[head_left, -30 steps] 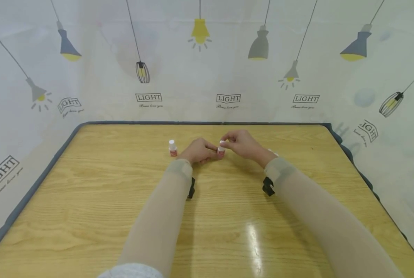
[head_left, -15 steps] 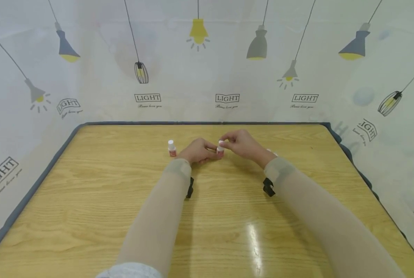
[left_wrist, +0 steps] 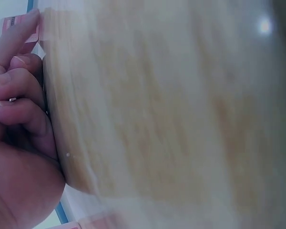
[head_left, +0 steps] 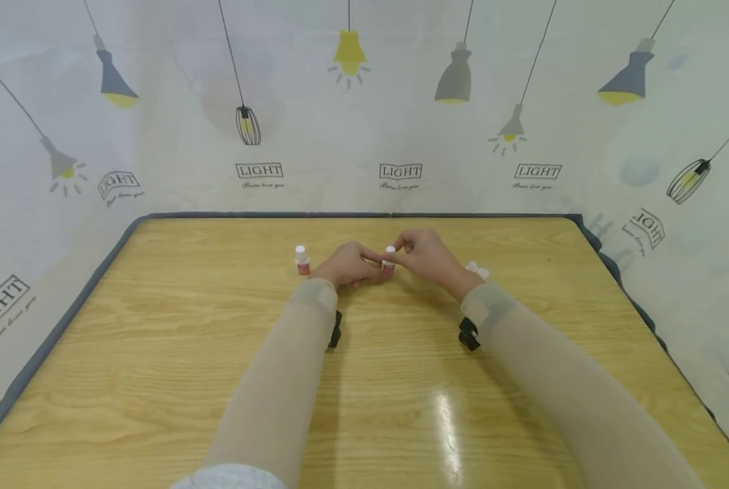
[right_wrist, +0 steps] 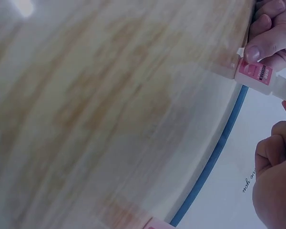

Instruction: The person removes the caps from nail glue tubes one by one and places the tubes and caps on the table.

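Left hand point(head_left: 352, 265) pinches the pink-labelled bottle point(right_wrist: 256, 76) upright on the bench point(head_left: 395, 373); right hand point(head_left: 430, 258) pinches its white cap point(head_left: 390, 249); a second bottle point(head_left: 302, 261) (also capped) stands at nine o'clock.

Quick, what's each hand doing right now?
Left hand: closed, holding the small bottle by its labelled body.
Right hand: closed, pinching the white cap on top.

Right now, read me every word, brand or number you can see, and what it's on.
"LIGHT": boxed, repeated across the backdrop.
"love you": script below it, first word unclear.
"H": faint, on the backdrop's right side.
Label on the held bottle: too blurred to read.
Label on the standing bottle: too small.
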Tool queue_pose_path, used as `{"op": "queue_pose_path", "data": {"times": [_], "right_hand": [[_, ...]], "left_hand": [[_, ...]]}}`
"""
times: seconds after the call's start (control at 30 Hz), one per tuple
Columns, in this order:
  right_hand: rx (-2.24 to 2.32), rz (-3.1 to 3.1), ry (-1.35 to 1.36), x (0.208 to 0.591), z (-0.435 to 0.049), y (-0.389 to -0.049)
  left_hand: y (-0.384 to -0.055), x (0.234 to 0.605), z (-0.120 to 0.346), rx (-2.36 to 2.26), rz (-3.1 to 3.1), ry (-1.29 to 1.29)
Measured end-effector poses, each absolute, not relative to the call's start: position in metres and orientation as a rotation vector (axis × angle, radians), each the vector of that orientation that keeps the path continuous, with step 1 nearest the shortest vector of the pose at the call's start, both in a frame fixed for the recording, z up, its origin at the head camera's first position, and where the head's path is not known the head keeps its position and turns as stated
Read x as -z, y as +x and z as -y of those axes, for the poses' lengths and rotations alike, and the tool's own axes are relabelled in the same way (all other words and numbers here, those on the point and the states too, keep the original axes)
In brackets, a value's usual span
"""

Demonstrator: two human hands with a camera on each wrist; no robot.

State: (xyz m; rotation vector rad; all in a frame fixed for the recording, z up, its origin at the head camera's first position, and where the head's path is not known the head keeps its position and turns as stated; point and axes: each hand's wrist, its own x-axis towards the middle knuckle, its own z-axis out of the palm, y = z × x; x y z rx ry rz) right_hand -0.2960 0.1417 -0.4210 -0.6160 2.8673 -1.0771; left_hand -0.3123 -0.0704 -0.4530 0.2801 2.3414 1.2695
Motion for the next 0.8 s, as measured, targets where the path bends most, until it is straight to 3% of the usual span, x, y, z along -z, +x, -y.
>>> {"op": "queue_pose_path", "data": {"times": [0.8], "right_hand": [[1.047, -2.787, -0.751, 0.4195, -0.1461, -0.3004]], "left_hand": [[-0.3130, 0.4514, 0.0668, -1.232, -2.369, 0.316]]}}
